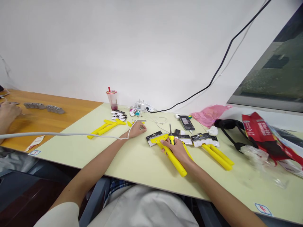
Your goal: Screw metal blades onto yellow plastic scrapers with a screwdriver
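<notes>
My right hand (pixel 177 149) is wrapped round a yellow scraper (pixel 174 159) with a wide flat head, its handle slanting toward the table's front edge. A screwdriver (pixel 171 134) with a yellow and black handle is in the same hand, its shaft pointing up. Black and white packaging cards (pixel 151 139) lie beneath and beside the scraper head. Over the table's middle, my left hand (pixel 136 130) is closed, fingers curled together; anything in them is too small to name. Just beyond it lies a yellow scraper part (pixel 129 124). More yellow scrapers (pixel 106 127) rest to its left.
A white cable (pixel 71 134) crosses above my left wrist. Behind stand a drink cup (pixel 113 100), card stacks (pixel 119 115) and a power strip (pixel 142 105). To the right are a phone (pixel 187 123), carded scrapers (pixel 217 156), headphones (pixel 228 124) and bags. Another person's hand (pixel 9 112) is far left.
</notes>
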A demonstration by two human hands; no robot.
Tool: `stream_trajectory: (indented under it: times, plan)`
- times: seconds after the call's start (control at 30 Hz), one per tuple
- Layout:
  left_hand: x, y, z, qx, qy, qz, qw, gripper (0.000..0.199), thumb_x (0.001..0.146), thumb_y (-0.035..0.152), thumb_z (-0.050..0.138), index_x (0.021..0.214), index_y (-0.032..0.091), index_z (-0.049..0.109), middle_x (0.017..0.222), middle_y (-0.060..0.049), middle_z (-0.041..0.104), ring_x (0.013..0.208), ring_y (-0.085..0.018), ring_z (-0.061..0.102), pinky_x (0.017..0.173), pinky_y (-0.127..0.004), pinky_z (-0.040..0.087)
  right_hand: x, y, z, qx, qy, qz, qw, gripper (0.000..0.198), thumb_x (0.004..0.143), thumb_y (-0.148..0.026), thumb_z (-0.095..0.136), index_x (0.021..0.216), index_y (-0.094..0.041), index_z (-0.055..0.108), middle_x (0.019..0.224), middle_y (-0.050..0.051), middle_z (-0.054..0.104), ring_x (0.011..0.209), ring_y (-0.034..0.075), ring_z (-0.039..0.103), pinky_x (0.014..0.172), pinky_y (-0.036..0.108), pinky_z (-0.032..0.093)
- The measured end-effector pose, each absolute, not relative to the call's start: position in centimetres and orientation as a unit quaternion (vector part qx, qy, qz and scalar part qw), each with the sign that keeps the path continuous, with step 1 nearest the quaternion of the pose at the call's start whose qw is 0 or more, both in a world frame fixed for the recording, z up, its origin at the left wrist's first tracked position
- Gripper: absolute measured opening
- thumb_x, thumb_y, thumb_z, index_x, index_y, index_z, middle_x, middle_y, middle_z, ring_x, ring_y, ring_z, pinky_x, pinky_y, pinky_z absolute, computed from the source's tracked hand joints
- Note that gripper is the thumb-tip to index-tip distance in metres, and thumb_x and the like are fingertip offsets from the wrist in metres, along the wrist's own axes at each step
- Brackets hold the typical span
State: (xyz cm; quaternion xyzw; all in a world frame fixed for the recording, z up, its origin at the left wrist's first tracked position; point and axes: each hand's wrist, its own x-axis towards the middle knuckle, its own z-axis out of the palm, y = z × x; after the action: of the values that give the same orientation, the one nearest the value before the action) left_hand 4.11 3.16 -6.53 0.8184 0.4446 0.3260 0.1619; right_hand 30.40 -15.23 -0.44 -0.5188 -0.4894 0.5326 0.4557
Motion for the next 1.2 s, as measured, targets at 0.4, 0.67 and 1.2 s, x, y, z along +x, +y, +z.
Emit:
stream_trajectory:
  times: [0.4, 0.67, 1.2]
  plan:
    - [4.8, 1.3, -4.2, 0.79, 0.421, 0.347, 0.281, 0.026, 0.082, 0.044, 0.078, 0.084, 0.017, 0.08, 0.102, -0.012, 0.075, 0.107, -0.031, 0.068, 0.099, -0.044, 0.051, 30.3, -15.0, -0.5, -0.51, -0.485, 0.546, 0.454, 0.057, 0.068, -0.055, 0.095, 0.074, -0.025, 0.046, 0.065, -0.003, 0.062, 0.064, 0.021, 0.072, 0.049, 0.025, 0.047]
    - [8.1, -4.7, -0.8, 0.781, 0.265, 0.319, 0.467, 0.035, 0.09, 0.053, 0.076, 0.09, 0.018, 0.076, 0.119, -0.01, 0.071, 0.107, -0.023, 0.066, 0.095, -0.034, 0.049, 30.7, -14.6, -1.4, -0.497, -0.549, 0.53, 0.413, 0.05, 0.075, -0.052, 0.089, 0.074, -0.025, 0.047, 0.062, -0.004, 0.063, 0.061, 0.021, 0.071, 0.051, 0.027, 0.046]
    - [10.6, -7.2, -1.7, 0.664, 0.271, 0.344, 0.605, 0.035, 0.077, 0.039, 0.091, 0.096, 0.015, 0.073, 0.089, -0.005, 0.07, 0.082, -0.016, 0.06, 0.074, -0.029, 0.042, 30.4, -14.7, -1.2, -0.499, -0.588, 0.502, 0.392, 0.054, 0.074, -0.054, 0.089, 0.073, -0.026, 0.044, 0.06, -0.004, 0.065, 0.06, 0.024, 0.072, 0.052, 0.029, 0.047]
